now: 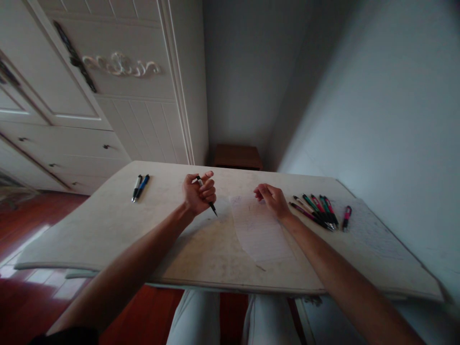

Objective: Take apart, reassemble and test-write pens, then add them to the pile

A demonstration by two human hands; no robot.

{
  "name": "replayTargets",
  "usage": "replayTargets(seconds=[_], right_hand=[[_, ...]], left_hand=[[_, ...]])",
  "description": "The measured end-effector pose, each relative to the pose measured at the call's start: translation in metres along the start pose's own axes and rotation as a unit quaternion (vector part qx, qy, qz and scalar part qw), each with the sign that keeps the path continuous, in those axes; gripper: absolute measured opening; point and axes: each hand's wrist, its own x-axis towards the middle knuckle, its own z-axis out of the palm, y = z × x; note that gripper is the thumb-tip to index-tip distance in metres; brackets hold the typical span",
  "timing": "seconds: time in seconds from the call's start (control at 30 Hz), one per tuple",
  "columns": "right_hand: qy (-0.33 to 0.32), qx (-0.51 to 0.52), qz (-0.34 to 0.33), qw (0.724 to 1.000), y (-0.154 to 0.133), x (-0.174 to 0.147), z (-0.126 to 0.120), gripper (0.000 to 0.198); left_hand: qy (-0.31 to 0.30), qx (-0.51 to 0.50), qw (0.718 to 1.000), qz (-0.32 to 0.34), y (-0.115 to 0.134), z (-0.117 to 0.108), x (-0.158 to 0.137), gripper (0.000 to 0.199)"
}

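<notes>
One black pen (212, 207), gripped in your left hand (200, 193), tip angled down left of the paper sheet (257, 235): hold the barrel snugly. One right hand (271, 197), fingers curled at the sheet's far end, contents impossible to tell: rest it lightly, creasing nothing.

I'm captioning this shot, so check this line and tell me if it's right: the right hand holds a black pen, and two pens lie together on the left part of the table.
One thing is wrong: the head view shows the left hand holding the black pen, not the right hand. Two pens do lie together on the left part of the table.
</notes>
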Motion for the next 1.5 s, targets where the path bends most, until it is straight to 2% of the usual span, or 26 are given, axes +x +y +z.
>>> replayTargets(seconds=[0.6,0.8,1.1,1.3,1.5], right_hand=[[-0.016,-0.009,-0.016,1.0,-0.001,-0.003,0.0,0.054],[-0.003,-0.009,-0.004,1.0,-0.007,-0.005,-0.003,0.056],[-0.02,-0.008,0.01,1.0,-0.005,-0.009,-0.002,0.056],[-0.023,-0.016,0.01,1.0,-0.003,-0.009,-0.002,0.056],[-0.015,-0.033,-0.003,0.999,-0.01,-0.01,-0.003,0.055]], left_hand=[[0.025,-0.022,0.999,0.005,0.001,-0.002,-0.002,0.026],[0.026,-0.024,0.999,0.003,0.0,-0.006,0.001,0.024],[0.055,-0.051,0.997,0.014,0.006,-0.008,0.008,0.035],[0.079,-0.063,0.994,0.047,0.017,-0.022,0.013,0.031],[0.1,-0.078,0.988,0.083,0.022,-0.031,0.016,0.043]])
